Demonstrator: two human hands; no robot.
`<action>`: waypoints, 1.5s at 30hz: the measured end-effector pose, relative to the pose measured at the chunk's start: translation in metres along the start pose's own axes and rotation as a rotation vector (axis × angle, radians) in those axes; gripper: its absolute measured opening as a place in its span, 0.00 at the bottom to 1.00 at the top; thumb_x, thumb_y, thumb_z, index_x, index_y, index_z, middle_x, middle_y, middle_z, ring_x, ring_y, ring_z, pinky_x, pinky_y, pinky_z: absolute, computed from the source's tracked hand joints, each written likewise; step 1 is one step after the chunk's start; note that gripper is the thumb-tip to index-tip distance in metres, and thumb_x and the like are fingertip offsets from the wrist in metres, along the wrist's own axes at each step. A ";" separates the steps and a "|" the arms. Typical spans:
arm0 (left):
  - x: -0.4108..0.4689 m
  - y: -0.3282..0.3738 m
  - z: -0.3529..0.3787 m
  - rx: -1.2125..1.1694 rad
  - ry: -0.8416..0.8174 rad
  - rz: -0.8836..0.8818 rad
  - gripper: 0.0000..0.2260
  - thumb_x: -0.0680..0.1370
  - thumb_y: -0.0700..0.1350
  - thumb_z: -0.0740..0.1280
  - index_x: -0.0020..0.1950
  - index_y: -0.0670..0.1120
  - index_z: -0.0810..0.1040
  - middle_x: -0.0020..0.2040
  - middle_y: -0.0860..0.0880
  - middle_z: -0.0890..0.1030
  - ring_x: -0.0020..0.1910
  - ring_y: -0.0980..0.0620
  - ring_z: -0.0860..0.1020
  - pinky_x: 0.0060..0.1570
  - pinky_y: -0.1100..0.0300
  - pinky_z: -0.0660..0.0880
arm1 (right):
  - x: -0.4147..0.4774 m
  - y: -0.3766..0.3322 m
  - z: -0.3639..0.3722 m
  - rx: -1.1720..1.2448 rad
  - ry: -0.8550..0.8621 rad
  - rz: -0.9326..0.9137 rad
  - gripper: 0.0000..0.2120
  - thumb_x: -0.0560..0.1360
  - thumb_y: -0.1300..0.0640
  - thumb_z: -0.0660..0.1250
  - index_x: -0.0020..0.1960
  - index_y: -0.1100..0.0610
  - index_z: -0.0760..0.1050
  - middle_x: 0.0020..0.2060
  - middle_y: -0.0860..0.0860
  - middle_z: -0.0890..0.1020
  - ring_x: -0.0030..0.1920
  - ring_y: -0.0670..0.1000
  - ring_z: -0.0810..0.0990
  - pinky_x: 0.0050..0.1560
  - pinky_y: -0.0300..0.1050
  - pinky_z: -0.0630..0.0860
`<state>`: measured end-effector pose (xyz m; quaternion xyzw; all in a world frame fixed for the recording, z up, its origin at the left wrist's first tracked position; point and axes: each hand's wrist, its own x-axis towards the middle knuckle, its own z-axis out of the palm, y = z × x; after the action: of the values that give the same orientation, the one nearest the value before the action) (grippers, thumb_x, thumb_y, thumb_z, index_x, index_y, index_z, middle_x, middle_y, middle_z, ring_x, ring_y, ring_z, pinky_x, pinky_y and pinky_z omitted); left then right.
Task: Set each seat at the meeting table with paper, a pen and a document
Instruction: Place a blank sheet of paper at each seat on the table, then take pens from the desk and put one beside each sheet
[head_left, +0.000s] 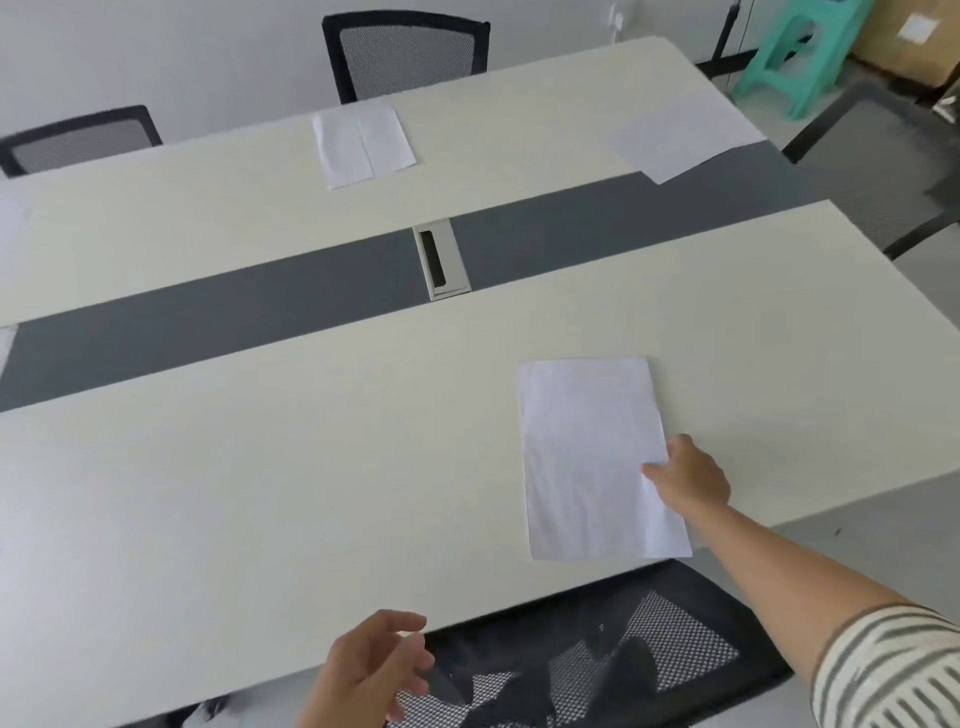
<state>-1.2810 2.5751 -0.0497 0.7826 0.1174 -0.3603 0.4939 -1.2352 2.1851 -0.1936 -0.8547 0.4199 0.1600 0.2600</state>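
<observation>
Nearest, at the bottom edge: left hand, fingers loosely spread and half curled, holding nothing, above the near rim of the surface, just beside the mesh chair back. Farther out: right hand, pinching the right long edge of the paper sheet, thumb on top, other fingers hidden underneath. Lies flat on the near half of the surface in front of that chair, long axis pointing away from the seat toward the grey centre strip, far end leaning slightly left. Looks like the paper-laying step for this seat. Across the strip, opposite sheet and end sheet already down. No pen in view. Next move probably calls for releasing the edge and squaring the sheet to the rim, then bringing pen and document.
</observation>
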 end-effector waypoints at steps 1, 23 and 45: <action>0.002 0.002 0.001 0.003 0.007 0.008 0.05 0.78 0.37 0.65 0.50 0.41 0.80 0.38 0.42 0.85 0.33 0.48 0.82 0.29 0.56 0.74 | 0.000 0.000 0.000 0.001 0.011 -0.004 0.16 0.72 0.51 0.66 0.55 0.57 0.69 0.47 0.54 0.79 0.44 0.59 0.79 0.40 0.47 0.73; 0.006 0.114 0.148 0.260 -0.428 0.328 0.15 0.68 0.48 0.66 0.50 0.44 0.80 0.39 0.44 0.85 0.36 0.48 0.83 0.32 0.57 0.74 | -0.240 0.177 -0.117 0.984 0.228 0.129 0.05 0.75 0.65 0.69 0.43 0.59 0.82 0.34 0.55 0.86 0.36 0.53 0.84 0.33 0.45 0.74; -0.036 0.177 0.509 0.472 -0.719 0.456 0.04 0.76 0.36 0.66 0.49 0.40 0.80 0.37 0.40 0.85 0.33 0.44 0.83 0.27 0.61 0.73 | -0.232 0.465 -0.231 1.210 0.510 0.428 0.06 0.75 0.67 0.68 0.45 0.58 0.83 0.35 0.53 0.87 0.34 0.49 0.85 0.33 0.46 0.75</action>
<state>-1.4392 2.0585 -0.0320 0.7050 -0.3199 -0.5073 0.3785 -1.7337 1.9607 -0.0358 -0.4685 0.6427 -0.2607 0.5472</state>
